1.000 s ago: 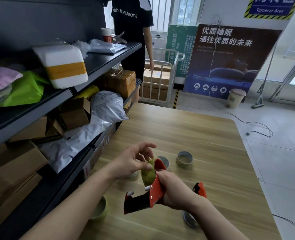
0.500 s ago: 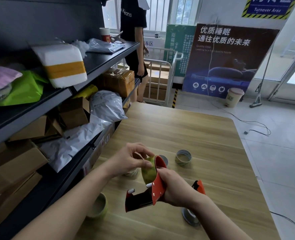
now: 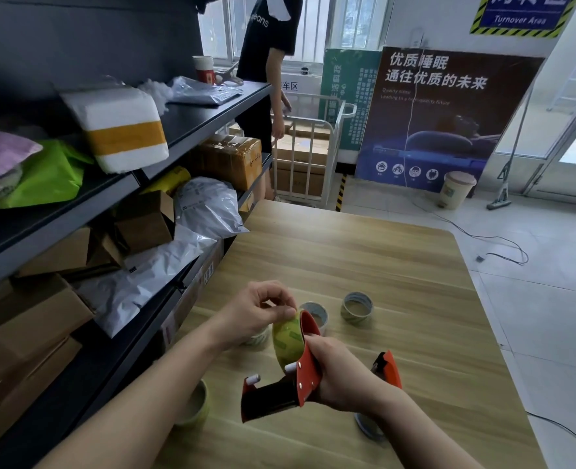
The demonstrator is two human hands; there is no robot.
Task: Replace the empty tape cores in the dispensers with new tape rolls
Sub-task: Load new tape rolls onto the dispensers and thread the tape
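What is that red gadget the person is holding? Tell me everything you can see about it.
It is a red tape dispenser, seemingly metal, with a flat red side plate, a black front section and small white rollers. A yellowish-green tape roll sits mounted on it, against the plate. It is held above the wooden table, tilted, with its black end pointing down and left. The right hand grips it from the plate's far side, while the left hand pinches at the top of the roll.

Dispenser (image 3: 279, 394) above table (image 3: 364, 265), two tape cores (image 3: 357, 307) behind it, shelving (image 3: 191, 130) left of table
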